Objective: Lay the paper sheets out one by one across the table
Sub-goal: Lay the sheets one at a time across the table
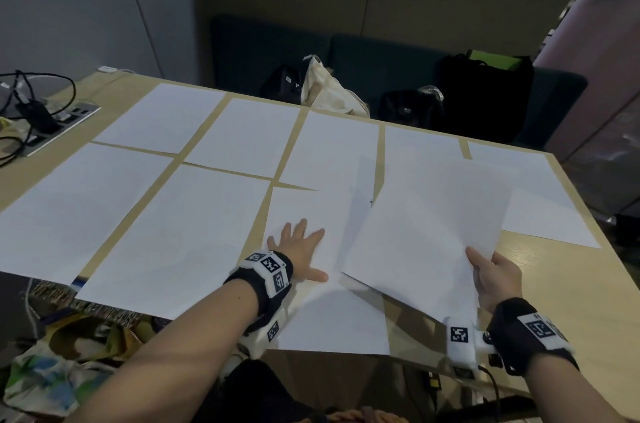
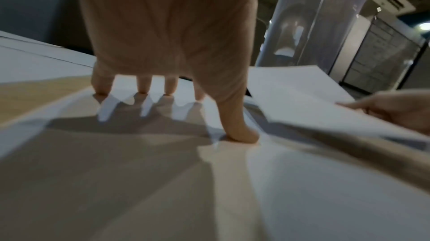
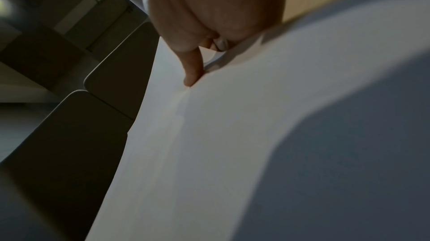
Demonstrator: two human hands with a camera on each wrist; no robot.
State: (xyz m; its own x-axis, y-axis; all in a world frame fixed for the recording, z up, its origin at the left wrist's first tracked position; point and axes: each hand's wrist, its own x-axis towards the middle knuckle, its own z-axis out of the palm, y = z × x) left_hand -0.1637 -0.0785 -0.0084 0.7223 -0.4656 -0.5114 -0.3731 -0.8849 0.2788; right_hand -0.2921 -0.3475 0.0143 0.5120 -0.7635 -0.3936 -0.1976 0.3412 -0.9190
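Observation:
Several white paper sheets (image 1: 159,117) lie in two rows across the wooden table (image 1: 568,301). My left hand (image 1: 299,251) presses flat, fingers spread, on the near-middle sheet (image 1: 329,311); the left wrist view shows its fingertips (image 2: 242,135) on that sheet (image 2: 325,189). My right hand (image 1: 493,275) pinches a small stack of sheets (image 1: 426,232) at its near right corner, held tilted above the table. In the right wrist view the thumb (image 3: 192,72) lies on top of the stack (image 3: 221,143), the other fingers hidden beneath.
Cables and a power socket panel (image 1: 52,124) sit at the table's far left. Bags (image 1: 325,86) rest on a dark bench behind the table. Bare wood shows at the near right corner. Patterned cloth (image 1: 62,363) lies below the near left edge.

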